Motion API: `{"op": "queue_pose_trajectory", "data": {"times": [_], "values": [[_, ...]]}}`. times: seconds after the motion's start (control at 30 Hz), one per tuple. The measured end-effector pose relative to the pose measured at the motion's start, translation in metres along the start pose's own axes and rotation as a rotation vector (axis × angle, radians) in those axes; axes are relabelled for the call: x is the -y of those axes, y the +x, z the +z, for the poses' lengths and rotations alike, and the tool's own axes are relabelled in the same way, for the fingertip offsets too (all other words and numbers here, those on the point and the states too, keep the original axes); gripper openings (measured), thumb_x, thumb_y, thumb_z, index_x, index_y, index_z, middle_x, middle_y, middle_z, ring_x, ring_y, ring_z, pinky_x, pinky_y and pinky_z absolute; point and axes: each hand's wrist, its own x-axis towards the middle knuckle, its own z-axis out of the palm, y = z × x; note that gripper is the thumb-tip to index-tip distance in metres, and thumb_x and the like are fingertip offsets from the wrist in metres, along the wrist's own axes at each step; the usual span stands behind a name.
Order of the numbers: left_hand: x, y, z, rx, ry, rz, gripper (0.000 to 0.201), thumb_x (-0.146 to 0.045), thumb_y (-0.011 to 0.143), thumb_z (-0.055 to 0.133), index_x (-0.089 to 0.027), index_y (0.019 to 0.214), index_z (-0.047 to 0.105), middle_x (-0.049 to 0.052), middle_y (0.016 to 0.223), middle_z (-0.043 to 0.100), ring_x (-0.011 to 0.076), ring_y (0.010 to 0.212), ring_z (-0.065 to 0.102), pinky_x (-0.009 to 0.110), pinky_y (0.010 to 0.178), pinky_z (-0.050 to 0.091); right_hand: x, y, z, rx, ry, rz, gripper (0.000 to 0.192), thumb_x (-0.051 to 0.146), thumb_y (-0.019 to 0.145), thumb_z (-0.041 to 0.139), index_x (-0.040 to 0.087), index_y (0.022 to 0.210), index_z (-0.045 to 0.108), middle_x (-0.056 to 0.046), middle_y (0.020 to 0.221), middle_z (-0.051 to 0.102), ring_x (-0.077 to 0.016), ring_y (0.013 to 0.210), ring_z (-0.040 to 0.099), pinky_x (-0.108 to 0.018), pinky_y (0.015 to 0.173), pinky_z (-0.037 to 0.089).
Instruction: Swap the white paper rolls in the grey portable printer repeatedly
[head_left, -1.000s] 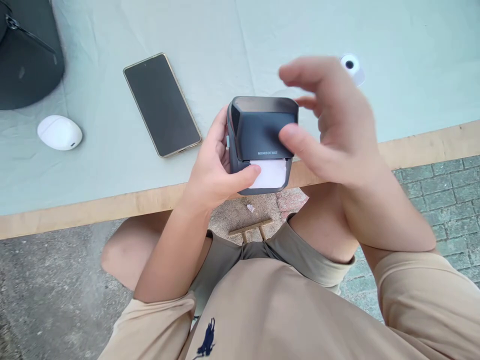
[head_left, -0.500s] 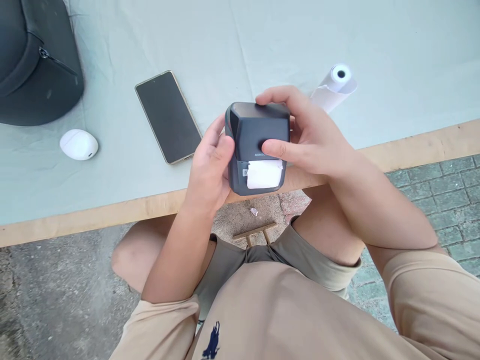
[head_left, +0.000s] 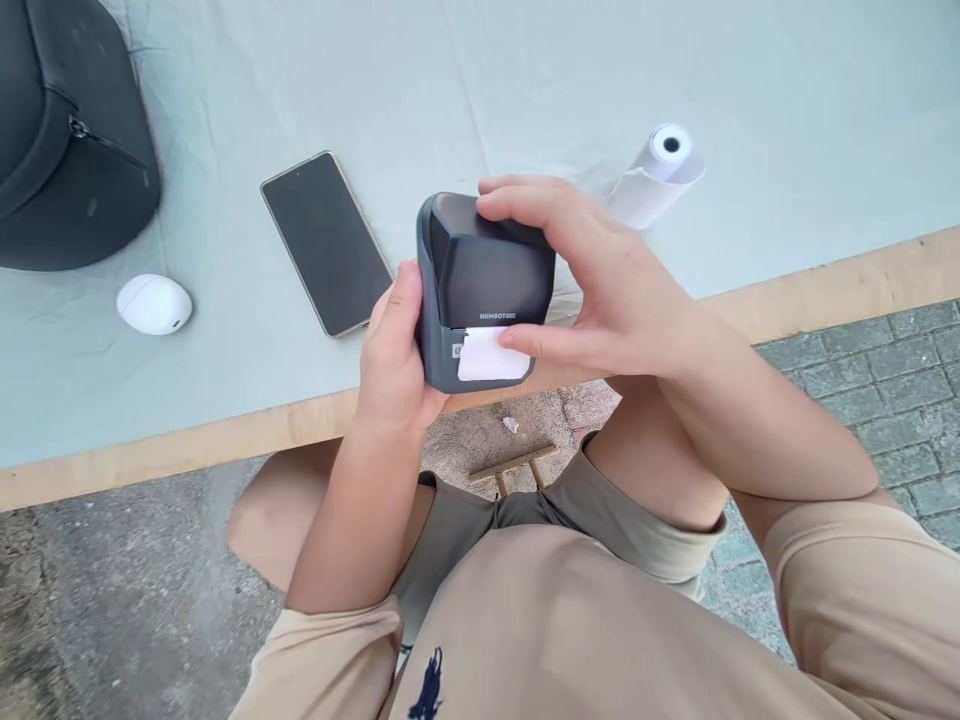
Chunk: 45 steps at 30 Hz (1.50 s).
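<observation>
Gripping one printer (head_left: 484,285), the left hand (head_left: 394,355) clasps its side; the right hand (head_left: 607,290) pinches top and paper (head_left: 487,355). Beyond: one phone (head_left: 328,243), one roll (head_left: 656,175).

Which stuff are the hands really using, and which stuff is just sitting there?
In use:
- little dark printer, held by the left hand and the right hand
- white paper poking out of it, under the right thumb

Lying about:
- phone
- paper roll
- white case
- black bag
</observation>
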Motion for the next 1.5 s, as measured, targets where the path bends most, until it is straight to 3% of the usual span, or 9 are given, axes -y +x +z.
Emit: {"op": "queue_pose_trajectory", "data": {"times": [0.17,0.27,0.47,0.67,0.9,1.13,1.27,1.37,1.5], "values": [[-0.001,0.002,0.0,-0.062,0.013,0.017,0.035,-0.041,0.098,0.046,-0.018,0.095,0.073,0.002,0.099,0.076,0.016,0.096,0.07,0.026,0.087,0.059,0.003,-0.001,-0.005,-0.002,-0.061,-0.02,0.059,0.047,0.089,0.061,0.018,0.136,0.042,-0.01,0.145,0.049,-0.0189,0.137,0.048,-0.035,0.116,0.046],[-0.001,0.004,0.001,-0.014,-0.022,0.029,0.037,-0.043,0.097,0.045,-0.02,0.088,0.072,0.001,0.099,0.075,0.0162,0.099,0.07,0.027,0.092,0.057,0.012,-0.002,-0.01,-0.138,-0.22,-0.013,0.055,0.055,0.087,0.06,0.018,0.127,0.052,-0.009,0.127,0.058,-0.0214,0.127,0.053,-0.037,0.107,0.051],[-0.002,0.001,0.001,0.102,0.032,0.0,0.021,-0.04,0.088,0.06,-0.023,0.097,0.068,0.005,0.107,0.073,0.0272,0.121,0.064,0.036,0.102,0.056,0.036,0.005,-0.019,-0.431,-0.257,0.377,0.019,0.037,0.096,0.047,0.019,0.103,0.05,0.0,0.118,0.054,-0.003,0.073,0.06,-0.023,0.072,0.05],[-0.003,-0.002,0.005,0.034,0.051,-0.002,0.015,-0.034,0.091,0.057,-0.024,0.094,0.067,0.004,0.096,0.073,0.0254,0.131,0.057,0.032,0.108,0.051,0.02,0.016,-0.016,-0.119,-0.389,0.208,0.02,0.033,0.09,0.046,0.02,0.097,0.059,-0.002,0.1,0.065,-0.0157,0.085,0.064,-0.031,0.065,0.046],[0.0,-0.004,0.005,0.078,0.021,0.043,0.014,-0.034,0.089,0.06,-0.022,0.095,0.067,0.002,0.09,0.072,0.0256,0.135,0.053,0.035,0.111,0.049,0.018,0.02,0.0,0.18,-0.648,0.328,0.032,0.035,0.081,0.051,0.028,0.111,0.061,0.0,0.088,0.069,-0.0204,0.071,0.057,-0.031,0.055,0.02],[-0.002,-0.004,0.007,-0.011,0.065,0.041,0.015,-0.034,0.088,0.058,-0.023,0.089,0.068,0.002,0.087,0.072,0.0234,0.127,0.06,0.032,0.107,0.05,0.028,0.005,-0.027,-0.117,0.146,0.225,0.025,0.031,0.08,0.064,0.025,0.102,0.054,0.002,0.108,0.062,-0.0119,0.089,0.062,-0.025,0.051,0.037],[-0.005,-0.002,0.006,-0.015,-0.017,0.054,0.032,-0.041,0.093,0.044,-0.025,0.083,0.07,0.002,0.091,0.072,0.0217,0.118,0.064,0.034,0.106,0.051,0.011,-0.001,-0.028,-0.437,0.651,0.47,0.036,0.045,0.072,0.063,0.021,0.093,0.047,0.003,0.081,0.057,-0.0082,0.056,0.053,-0.023,0.042,0.035],[-0.008,-0.001,0.006,-0.002,-0.018,0.055,0.037,-0.043,0.094,0.04,-0.025,0.085,0.07,0.002,0.101,0.073,0.0226,0.126,0.06,0.034,0.11,0.049,-0.008,-0.009,-0.021,-0.417,0.676,0.496,0.05,0.052,0.065,0.074,0.021,0.095,0.048,0.003,0.076,0.057,-0.0101,0.049,0.051,-0.028,0.039,0.036],[-0.01,0.001,0.008,-0.019,0.03,0.054,0.035,-0.042,0.094,0.039,-0.027,0.088,0.07,0.0,0.111,0.073,0.0207,0.129,0.058,0.031,0.115,0.044,-0.019,-0.019,-0.019,-0.238,0.176,0.275,0.027,0.042,0.083,0.067,0.021,0.093,0.054,-0.003,0.087,0.061,-0.0176,0.089,0.06,-0.036,0.079,0.052]]}}
